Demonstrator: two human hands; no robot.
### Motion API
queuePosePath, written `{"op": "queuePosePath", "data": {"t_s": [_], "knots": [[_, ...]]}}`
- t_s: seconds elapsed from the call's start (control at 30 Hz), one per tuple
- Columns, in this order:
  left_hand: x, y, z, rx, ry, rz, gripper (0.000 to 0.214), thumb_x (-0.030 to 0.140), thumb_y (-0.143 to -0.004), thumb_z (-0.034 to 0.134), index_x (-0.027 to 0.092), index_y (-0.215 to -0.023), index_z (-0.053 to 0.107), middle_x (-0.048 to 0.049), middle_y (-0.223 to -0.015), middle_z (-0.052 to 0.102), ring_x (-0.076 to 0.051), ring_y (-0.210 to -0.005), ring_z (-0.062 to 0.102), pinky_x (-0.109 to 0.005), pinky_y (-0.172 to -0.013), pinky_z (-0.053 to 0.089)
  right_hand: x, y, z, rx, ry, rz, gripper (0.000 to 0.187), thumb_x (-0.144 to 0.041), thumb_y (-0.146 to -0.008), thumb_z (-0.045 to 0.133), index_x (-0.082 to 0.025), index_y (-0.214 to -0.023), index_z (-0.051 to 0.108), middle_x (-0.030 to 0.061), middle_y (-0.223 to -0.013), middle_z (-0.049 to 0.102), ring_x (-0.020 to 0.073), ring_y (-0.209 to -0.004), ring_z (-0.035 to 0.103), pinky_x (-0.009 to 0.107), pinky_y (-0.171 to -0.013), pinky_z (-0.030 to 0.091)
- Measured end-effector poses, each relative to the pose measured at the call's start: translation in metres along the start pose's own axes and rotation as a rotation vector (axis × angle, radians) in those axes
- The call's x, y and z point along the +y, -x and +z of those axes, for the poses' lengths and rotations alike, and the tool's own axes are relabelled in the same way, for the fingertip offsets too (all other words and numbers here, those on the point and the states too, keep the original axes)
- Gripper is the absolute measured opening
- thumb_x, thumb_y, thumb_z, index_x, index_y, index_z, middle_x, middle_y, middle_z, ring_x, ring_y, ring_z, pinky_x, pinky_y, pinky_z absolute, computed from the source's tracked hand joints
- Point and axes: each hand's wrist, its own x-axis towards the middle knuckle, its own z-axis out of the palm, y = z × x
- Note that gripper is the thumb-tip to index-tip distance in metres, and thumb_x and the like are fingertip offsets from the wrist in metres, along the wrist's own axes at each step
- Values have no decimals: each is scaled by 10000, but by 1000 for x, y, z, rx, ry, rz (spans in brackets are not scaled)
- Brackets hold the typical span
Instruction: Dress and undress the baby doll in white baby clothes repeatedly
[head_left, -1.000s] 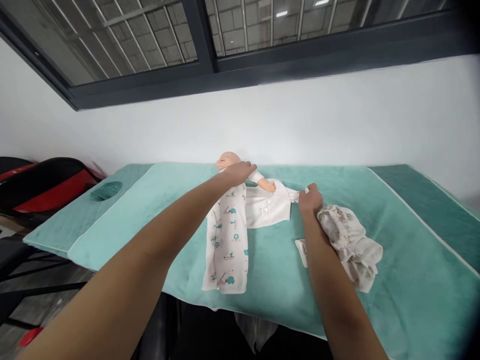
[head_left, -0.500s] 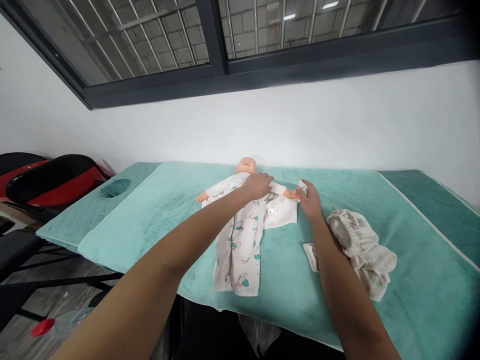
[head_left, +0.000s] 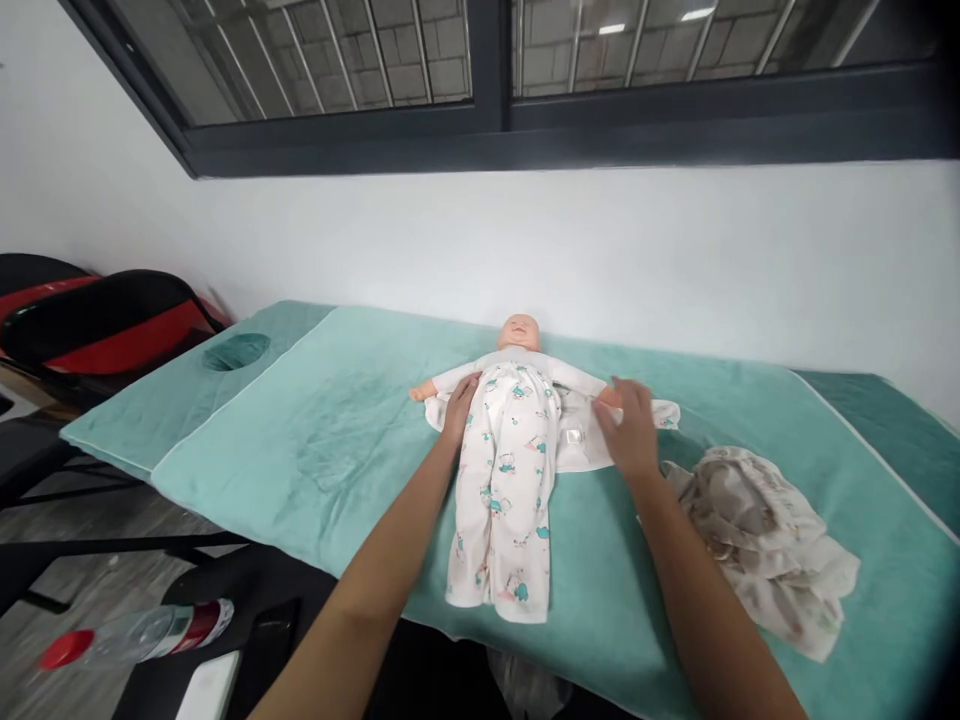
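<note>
A baby doll [head_left: 519, 334] lies on its back on a teal towel-covered table [head_left: 322, 440], dressed in a white printed romper [head_left: 502, 480] with an open white garment spread under it. My left hand [head_left: 459, 402] rests flat, fingers out, on the doll's side by its arm. My right hand [head_left: 630, 425] lies open on the white flap of cloth beside the doll's other arm. A crumpled pale garment [head_left: 757, 530] sits just right of my right forearm.
A white wall and dark-framed window stand behind the table. A round face hole [head_left: 238, 351] is in the table's left end. Black and red seats [head_left: 97, 325] are at far left. A plastic bottle with a red cap [head_left: 127, 635] lies on a dark surface below.
My left hand slid from the doll's chest down to its left side. My right hand moved from the doll's hand onto the white flap. The view shifted right and closer.
</note>
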Motion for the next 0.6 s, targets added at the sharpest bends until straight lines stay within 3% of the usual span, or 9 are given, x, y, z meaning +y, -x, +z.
{"op": "queuePosePath", "data": {"t_s": [0.13, 0.27, 0.6], "knots": [[-11, -2, -2, 3, 60, 38, 347, 467, -926, 532, 241, -1154, 661, -90, -1342, 622, -273, -1332, 499, -405, -1156, 360, -21, 0, 45, -243, -461, 231, 523, -497, -871, 609, -245, -1316, 498, 119, -1268, 560, 238, -1120, 572, 413, -946, 509], [-17, -2, 0, 15, 111, 81, 347, 463, -922, 550, 226, -1158, 644, -84, -1298, 625, -255, -1280, 520, -406, -1132, 372, -33, -13, 75, -218, -457, 315, 469, -530, -848, 604, -215, -1192, 569, 90, -1151, 596, 216, -1039, 563, 382, -942, 477], [-17, -1, 7, 66, 165, 35, 322, 460, -880, 593, 202, -1071, 614, -55, -1083, 638, -199, -1044, 573, -328, -952, 452, -32, -20, 79, -273, -536, 377, 342, -544, -831, 618, -214, -920, 596, -14, -806, 572, 160, -755, 501, 277, -710, 423]]}}
